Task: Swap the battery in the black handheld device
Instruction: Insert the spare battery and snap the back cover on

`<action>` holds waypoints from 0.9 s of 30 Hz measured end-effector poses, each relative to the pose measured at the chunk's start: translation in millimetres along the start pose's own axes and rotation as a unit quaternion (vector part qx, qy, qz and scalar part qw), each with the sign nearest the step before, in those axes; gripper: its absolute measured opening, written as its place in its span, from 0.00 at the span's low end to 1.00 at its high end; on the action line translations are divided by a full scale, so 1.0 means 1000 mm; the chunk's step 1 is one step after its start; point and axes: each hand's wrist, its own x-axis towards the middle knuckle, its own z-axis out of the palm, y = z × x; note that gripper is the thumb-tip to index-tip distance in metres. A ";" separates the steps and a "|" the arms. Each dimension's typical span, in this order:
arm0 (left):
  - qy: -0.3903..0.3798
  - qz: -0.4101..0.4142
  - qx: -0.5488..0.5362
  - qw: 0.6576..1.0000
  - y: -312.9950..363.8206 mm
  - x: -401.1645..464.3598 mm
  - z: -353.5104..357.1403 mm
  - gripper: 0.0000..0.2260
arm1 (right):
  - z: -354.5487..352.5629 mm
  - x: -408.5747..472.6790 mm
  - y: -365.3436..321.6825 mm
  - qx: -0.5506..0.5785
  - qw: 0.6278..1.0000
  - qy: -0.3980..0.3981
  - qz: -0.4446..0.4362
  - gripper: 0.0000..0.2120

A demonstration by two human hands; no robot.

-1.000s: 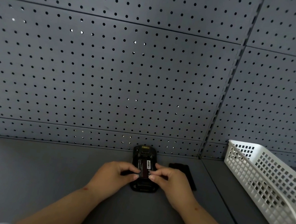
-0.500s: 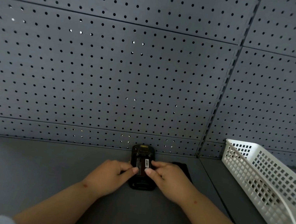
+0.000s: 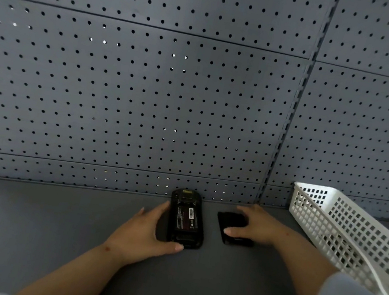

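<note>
The black handheld device (image 3: 186, 218) lies back-up on the grey shelf, with a battery (image 3: 186, 218) seated in its open bay, label showing. My left hand (image 3: 146, 234) cups the device's left side and bottom end, thumb under the lower edge. To the right lies a flat black cover (image 3: 231, 223). My right hand (image 3: 256, 226) rests on top of the cover, fingers spread over its right part and thumb on its lower end.
A white perforated plastic basket (image 3: 343, 229) stands at the right on the shelf. A grey pegboard wall (image 3: 144, 101) rises directly behind the device. Grey shelf surface (image 3: 23, 222) extends to the left and front.
Both hands were pressing on the battery in the device. My right hand has moved right onto the black cover, and my left hand has shifted to the device's left side.
</note>
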 end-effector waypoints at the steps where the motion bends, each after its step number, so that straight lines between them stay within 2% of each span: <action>1: 0.001 0.007 0.017 1.000 -0.001 0.001 0.001 0.51 | -0.001 0.002 0.000 0.001 1.000 -0.006 0.006 0.42; 6: -0.008 -0.003 0.044 0.999 -0.003 0.004 0.003 0.50 | -0.006 0.008 -0.002 0.018 1.000 -0.011 0.022 0.34; 8: -0.005 -0.001 0.043 0.999 0.000 0.002 0.003 0.50 | -0.009 0.010 -0.002 0.057 0.998 -0.009 0.018 0.26; 10: 0.003 0.003 0.040 0.999 0.006 0.000 0.002 0.47 | -0.013 0.013 -0.003 0.152 0.988 0.019 0.012 0.16; 12: 0.008 0.001 0.039 0.999 0.012 -0.004 0.000 0.43 | -0.017 0.016 -0.011 0.316 0.948 0.049 0.002 0.08; 14: 0.007 0.003 0.043 0.999 0.018 -0.006 -0.002 0.41 | -0.017 0.016 -0.026 0.477 0.876 0.069 -0.006 0.06; 16: 0.003 0.004 0.047 0.999 0.021 -0.008 -0.004 0.41 | -0.009 0.015 -0.045 0.567 0.821 0.068 -0.014 0.05; 18: 0.002 0.005 0.049 0.999 0.022 -0.008 -0.004 0.41 | 0.004 0.015 -0.062 0.600 0.798 0.057 -0.025 0.06; 21: -0.001 0.009 0.049 0.999 0.021 -0.008 -0.004 0.41 | 0.023 0.019 -0.078 0.606 0.792 0.066 -0.027 0.06; 27: -0.003 0.007 0.048 0.999 0.016 -0.006 -0.002 0.41 | 0.035 0.024 -0.083 0.580 0.808 0.087 -0.055 0.06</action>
